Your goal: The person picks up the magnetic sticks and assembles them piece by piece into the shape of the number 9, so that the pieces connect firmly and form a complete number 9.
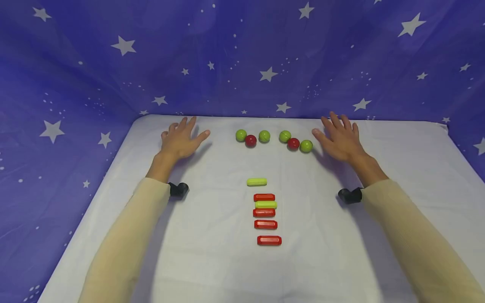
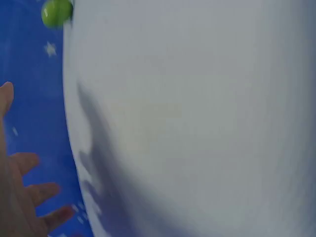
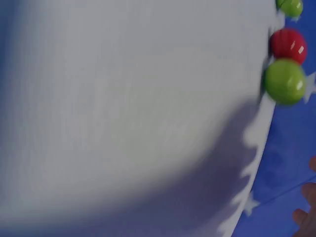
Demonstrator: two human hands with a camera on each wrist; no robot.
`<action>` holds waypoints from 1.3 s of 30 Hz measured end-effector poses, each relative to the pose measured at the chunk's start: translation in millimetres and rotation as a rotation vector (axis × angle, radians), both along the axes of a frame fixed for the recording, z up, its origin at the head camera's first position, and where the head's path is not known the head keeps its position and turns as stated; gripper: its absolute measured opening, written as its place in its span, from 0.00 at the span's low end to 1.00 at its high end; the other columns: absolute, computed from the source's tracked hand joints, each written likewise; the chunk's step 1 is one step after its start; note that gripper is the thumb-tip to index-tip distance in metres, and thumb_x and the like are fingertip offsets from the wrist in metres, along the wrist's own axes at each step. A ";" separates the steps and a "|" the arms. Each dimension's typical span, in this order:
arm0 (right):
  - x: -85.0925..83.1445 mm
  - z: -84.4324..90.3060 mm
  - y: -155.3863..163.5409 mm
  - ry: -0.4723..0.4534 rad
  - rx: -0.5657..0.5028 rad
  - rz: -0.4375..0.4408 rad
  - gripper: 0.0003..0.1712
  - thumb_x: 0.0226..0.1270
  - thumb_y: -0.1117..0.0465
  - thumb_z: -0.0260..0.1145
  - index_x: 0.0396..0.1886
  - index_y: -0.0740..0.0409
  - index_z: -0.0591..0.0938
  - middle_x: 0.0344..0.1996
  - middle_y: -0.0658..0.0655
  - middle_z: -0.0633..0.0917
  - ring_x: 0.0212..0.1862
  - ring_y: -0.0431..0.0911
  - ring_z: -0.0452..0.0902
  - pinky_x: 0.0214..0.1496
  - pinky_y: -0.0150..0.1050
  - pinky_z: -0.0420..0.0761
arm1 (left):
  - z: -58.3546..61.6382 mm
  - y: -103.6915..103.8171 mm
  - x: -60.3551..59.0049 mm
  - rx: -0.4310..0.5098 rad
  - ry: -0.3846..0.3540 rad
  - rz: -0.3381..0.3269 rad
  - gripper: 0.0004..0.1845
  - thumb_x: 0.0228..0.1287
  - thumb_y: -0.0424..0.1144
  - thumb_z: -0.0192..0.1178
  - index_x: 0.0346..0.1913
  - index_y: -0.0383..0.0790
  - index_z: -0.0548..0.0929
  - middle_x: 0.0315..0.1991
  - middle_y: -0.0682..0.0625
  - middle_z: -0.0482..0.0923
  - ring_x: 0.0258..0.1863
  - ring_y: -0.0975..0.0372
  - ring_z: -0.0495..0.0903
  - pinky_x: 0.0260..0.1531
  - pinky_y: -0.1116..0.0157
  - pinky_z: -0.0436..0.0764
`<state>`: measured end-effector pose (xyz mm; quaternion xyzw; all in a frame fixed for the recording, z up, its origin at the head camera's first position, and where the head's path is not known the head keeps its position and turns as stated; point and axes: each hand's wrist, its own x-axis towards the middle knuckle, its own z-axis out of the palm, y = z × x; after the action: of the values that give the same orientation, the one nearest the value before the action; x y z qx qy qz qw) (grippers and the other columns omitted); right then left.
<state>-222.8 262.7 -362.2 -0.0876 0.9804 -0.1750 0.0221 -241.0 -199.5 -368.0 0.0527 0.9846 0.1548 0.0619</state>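
My left hand [image 1: 179, 141] hovers over the far left of the table, fingers spread and holding nothing. On the other side my right hand [image 1: 341, 141] is also spread, its thumb close to a green ball [image 1: 306, 146]. Beside that ball lie a red ball [image 1: 293, 144] and another green ball [image 1: 285, 136]. A second group, nearer the left hand, has a green ball [image 1: 241, 135], a red ball [image 1: 250, 141] and a green ball [image 1: 264, 136]. The left wrist view shows one green ball [image 2: 56, 13] at its top corner.
Down the middle of the white-covered table [image 1: 212, 261] runs a column of short sticks: a yellow-green one [image 1: 257, 182] farthest, another yellow-green one [image 1: 266, 205] among several red ones [image 1: 269, 240]. A blue starry cloth [image 1: 235, 54] hangs behind the table. Each wrist carries a black mount [image 1: 350, 195].
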 end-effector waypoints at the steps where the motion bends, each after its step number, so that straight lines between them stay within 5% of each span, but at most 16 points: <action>1: 1.8 0.8 -2.2 0.019 -0.048 0.005 0.46 0.74 0.33 0.43 0.77 0.63 0.56 0.75 0.69 0.54 0.75 0.67 0.39 0.70 0.67 0.36 | 1.1 5.1 2.6 0.020 0.009 -0.008 0.53 0.61 0.80 0.32 0.79 0.46 0.50 0.76 0.37 0.50 0.72 0.37 0.49 0.62 0.32 0.47; 7: 15.3 7.8 -15.6 0.002 -0.306 0.007 0.36 0.70 0.49 0.63 0.69 0.66 0.68 0.61 0.71 0.74 0.66 0.67 0.63 0.64 0.63 0.61 | 8.2 42.0 32.9 0.184 0.024 -0.062 0.47 0.60 0.77 0.46 0.71 0.45 0.70 0.60 0.43 0.76 0.60 0.47 0.73 0.56 0.43 0.69; 12: 21.8 6.4 -22.2 -0.044 -0.382 0.011 0.32 0.69 0.54 0.66 0.67 0.64 0.71 0.61 0.70 0.75 0.66 0.64 0.63 0.64 0.62 0.61 | 5.3 68.0 65.6 0.279 -0.020 -0.192 0.38 0.61 0.69 0.57 0.65 0.45 0.77 0.54 0.47 0.81 0.56 0.52 0.76 0.55 0.50 0.72; 17: 23.1 0.8 -26.1 -0.052 -0.394 0.040 0.29 0.68 0.59 0.66 0.65 0.67 0.73 0.62 0.70 0.75 0.66 0.63 0.64 0.66 0.61 0.60 | 4.1 84.1 86.8 0.355 -0.021 -0.353 0.28 0.63 0.56 0.65 0.60 0.43 0.81 0.48 0.49 0.82 0.39 0.58 0.78 0.46 0.56 0.75; 24: 25.2 -3.5 -31.4 -0.039 -0.357 0.068 0.27 0.69 0.62 0.65 0.64 0.70 0.73 0.62 0.71 0.74 0.66 0.66 0.64 0.67 0.61 0.60 | -5.0 96.7 98.9 0.385 -0.054 -0.495 0.22 0.63 0.47 0.67 0.57 0.41 0.82 0.43 0.52 0.82 0.31 0.63 0.74 0.37 0.63 0.74; 39: 22.0 -12.2 -30.8 -0.038 -0.308 0.057 0.23 0.69 0.64 0.64 0.61 0.69 0.76 0.58 0.70 0.77 0.63 0.65 0.68 0.66 0.60 0.63 | -14.0 109.3 97.8 0.375 -0.065 -0.512 0.15 0.64 0.38 0.67 0.53 0.41 0.86 0.41 0.54 0.81 0.38 0.63 0.76 0.43 0.64 0.75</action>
<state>-200.8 231.9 -374.4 -0.1144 0.9385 -0.3241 0.0317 -143.2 -90.2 -382.0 0.3041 0.8912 0.3148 0.1193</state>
